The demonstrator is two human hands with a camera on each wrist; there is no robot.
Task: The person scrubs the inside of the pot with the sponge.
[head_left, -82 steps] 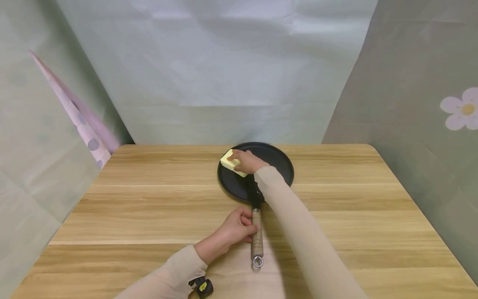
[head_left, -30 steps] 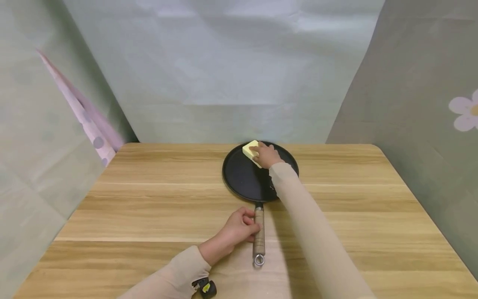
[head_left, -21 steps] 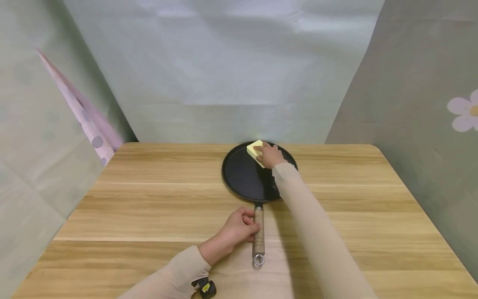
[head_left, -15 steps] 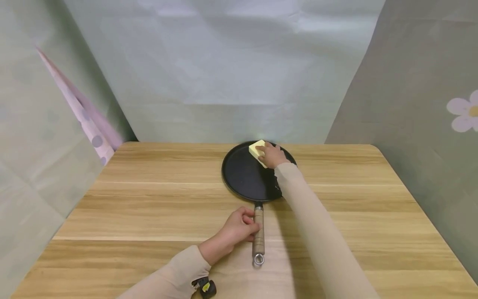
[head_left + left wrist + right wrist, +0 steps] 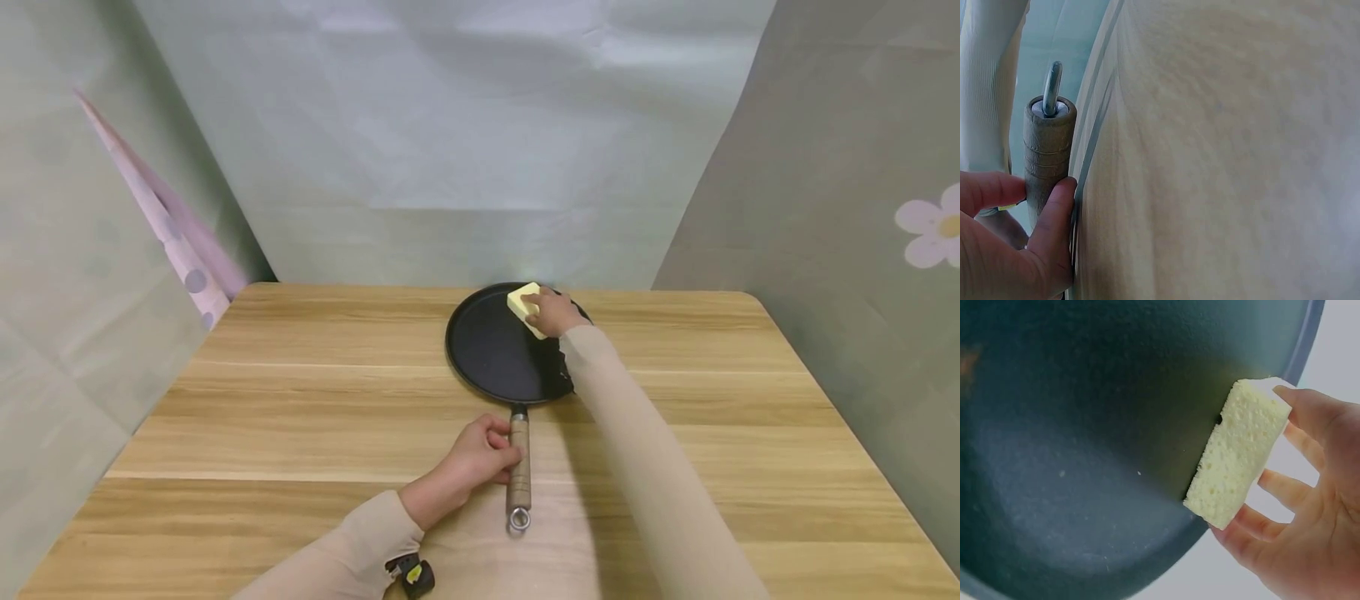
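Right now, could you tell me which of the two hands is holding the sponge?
The right hand grips the yellow sponge; the left hand holds the pan's wooden handle.

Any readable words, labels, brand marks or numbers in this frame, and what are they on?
None can be read.
Black pan, its wooden handle and yellow sponge: no print shows.
Small black device with a yellow mark at the left wrist: too small to tell.
Right-hand backdrop: a flower, not text.
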